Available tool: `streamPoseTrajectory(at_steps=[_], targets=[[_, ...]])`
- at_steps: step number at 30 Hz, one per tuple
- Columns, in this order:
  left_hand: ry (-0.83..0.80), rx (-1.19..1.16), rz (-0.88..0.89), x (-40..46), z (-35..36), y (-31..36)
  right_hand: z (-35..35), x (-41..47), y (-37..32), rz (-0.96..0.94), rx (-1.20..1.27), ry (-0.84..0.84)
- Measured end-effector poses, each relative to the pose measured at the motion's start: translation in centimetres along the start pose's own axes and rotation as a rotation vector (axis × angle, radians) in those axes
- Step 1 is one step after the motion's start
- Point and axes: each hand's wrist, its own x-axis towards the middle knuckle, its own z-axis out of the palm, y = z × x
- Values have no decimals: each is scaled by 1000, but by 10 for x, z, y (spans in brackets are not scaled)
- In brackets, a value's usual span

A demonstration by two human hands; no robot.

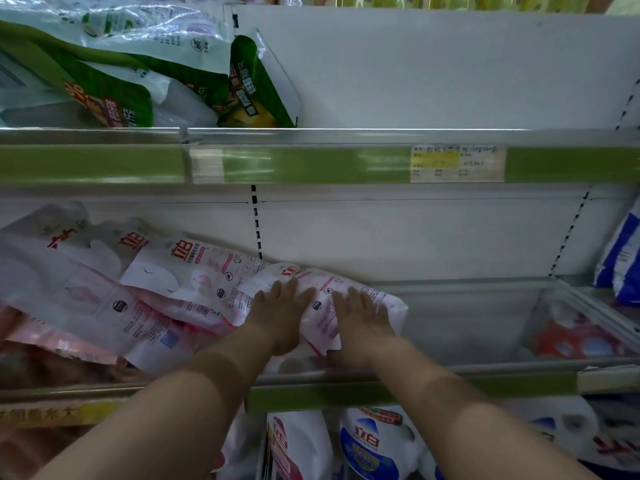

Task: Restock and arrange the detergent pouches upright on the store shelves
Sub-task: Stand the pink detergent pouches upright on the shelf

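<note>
White-and-pink pouch lying flat on the middle shelf, under both hands. Left hand and right hand press it with straight, spread fingers. Glossy, crinkled film; neighbouring pouches slumped leftward

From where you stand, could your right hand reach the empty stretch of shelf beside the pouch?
Probably yes. The right hand lies on the pink and white pouch, and the bare shelf starts just to its right with nothing between.

Two bare forearms show, with no sleeves, watch or rings visible. The left hand and right hand are ungloved, with short fingers; the picture is slightly blurred.
</note>
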Motion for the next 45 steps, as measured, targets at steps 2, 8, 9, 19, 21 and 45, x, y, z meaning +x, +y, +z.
streamPoseTrajectory(at_steps=[2,8,9,19,21,45], targets=[[53,9,-5,1,5,-3,2,0,2,-13,-5,-3],[90,34,-4,-4,0,-3,3,-4,7,-60,-57,-15],[81,40,-3,-4,-2,-3,3,-5,9,-70,-67,-8],[-6,70,-68,-8,-8,3,-5,-28,41,-197,-222,50],[0,80,-79,-8,-10,6,-10,-36,53,-208,-229,61],[357,93,-23,-13,-78,62,-26,-37,68,-67,-92,455]])
